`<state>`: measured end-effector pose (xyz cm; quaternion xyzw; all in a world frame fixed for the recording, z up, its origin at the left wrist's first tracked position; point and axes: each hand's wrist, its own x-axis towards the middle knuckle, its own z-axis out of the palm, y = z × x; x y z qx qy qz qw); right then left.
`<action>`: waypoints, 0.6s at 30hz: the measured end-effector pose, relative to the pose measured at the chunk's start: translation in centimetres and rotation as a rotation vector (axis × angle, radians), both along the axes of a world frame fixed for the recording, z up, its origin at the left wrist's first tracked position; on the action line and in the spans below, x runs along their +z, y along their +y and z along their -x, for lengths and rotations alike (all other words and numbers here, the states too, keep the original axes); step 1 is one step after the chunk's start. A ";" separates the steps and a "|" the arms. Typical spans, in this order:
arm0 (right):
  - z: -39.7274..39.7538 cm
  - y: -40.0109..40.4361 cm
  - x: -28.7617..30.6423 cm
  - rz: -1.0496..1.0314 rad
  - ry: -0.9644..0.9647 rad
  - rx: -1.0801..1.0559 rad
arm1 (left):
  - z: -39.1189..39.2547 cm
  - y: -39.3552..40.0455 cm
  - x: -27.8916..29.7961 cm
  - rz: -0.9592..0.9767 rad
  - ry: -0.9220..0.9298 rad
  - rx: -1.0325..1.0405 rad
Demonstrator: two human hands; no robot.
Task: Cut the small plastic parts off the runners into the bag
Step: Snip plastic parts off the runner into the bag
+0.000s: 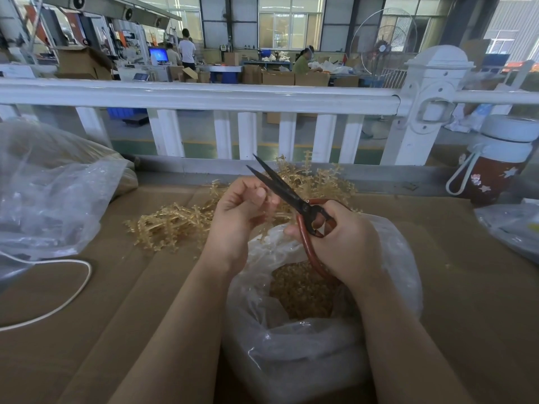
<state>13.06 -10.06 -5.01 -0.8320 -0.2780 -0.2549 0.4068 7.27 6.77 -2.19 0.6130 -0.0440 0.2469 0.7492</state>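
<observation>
My right hand (344,240) grips the red handles of black-bladed scissors (280,185), whose blades stand apart and point up and to the left. My left hand (242,211) pinches a translucent amber runner (269,221) beside the blades, above the open clear plastic bag (291,345). Many cut amber parts (300,293) lie inside the bag. A heap of uncut amber runners (172,223) spreads over the cardboard-covered table (116,287) behind and left of my hands.
A large clear bag (49,185) bulges at the left, with a white cable (67,298) looped below it. A red bottle with a white lid (493,170) stands at the right, near another clear bag (513,225). A white railing (204,97) borders the table's far side.
</observation>
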 end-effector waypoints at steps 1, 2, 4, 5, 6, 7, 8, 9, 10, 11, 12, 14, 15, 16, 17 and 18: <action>0.0 0.0 0.0 -0.024 0.005 -0.001 | 0.0 0.2 0.1 0.080 0.019 -0.020; 0.0 0.0 -0.1 -0.048 0.009 -0.005 | 0.1 0.4 0.2 0.172 0.041 -0.042; -0.1 0.0 0.0 -0.091 0.016 -0.012 | 0.2 1.0 0.2 0.337 0.072 -0.082; -0.1 0.0 0.0 -0.105 0.028 -0.015 | 0.3 1.2 0.2 0.401 0.078 -0.094; -0.2 0.0 0.0 -0.108 0.035 -0.019 | 0.3 1.4 0.2 0.456 0.077 -0.109; -0.2 0.0 0.0 -0.104 0.034 -0.023 | 0.4 1.5 0.2 0.503 0.073 -0.131; -0.2 0.0 0.0 -0.096 0.033 -0.029 | 0.4 1.5 0.2 0.543 0.069 -0.159; -0.2 0.0 0.0 -0.089 0.034 -0.035 | 0.4 1.6 0.2 0.578 0.063 -0.188; -0.1 0.0 0.0 -0.084 0.036 -0.042 | 0.4 1.7 0.2 0.612 0.055 -0.216; -0.1 0.0 0.0 -0.080 0.036 -0.048 | 0.4 1.8 0.2 0.646 0.044 -0.241; -0.1 -0.1 0.0 -0.076 0.037 -0.056 | 0.4 1.9 0.3 0.677 0.032 -0.258; -0.2 -0.1 -0.1 -0.068 0.047 -0.073 | 0.5 2.1 0.4 0.715 0.005 -0.252; -0.2 -0.1 -0.2 -0.064 0.047 -0.077 | 0.5 2.4 0.4 0.725 -0.007 -0.222; -0.3 -0.1 -0.2 -0.060 0.045 -0.077 | 0.6 2.6 0.4 0.733 -0.019 -0.177; -0.3 -0.1 -0.3 -0.058 0.043 -0.073 | 0.6 3.0 0.4 0.741 -0.031 -0.121; -0.3 -0.2 -0.3 -0.057 0.046 -0.071 | 0.6 3.4 0.4 0.752 -0.046 -0.055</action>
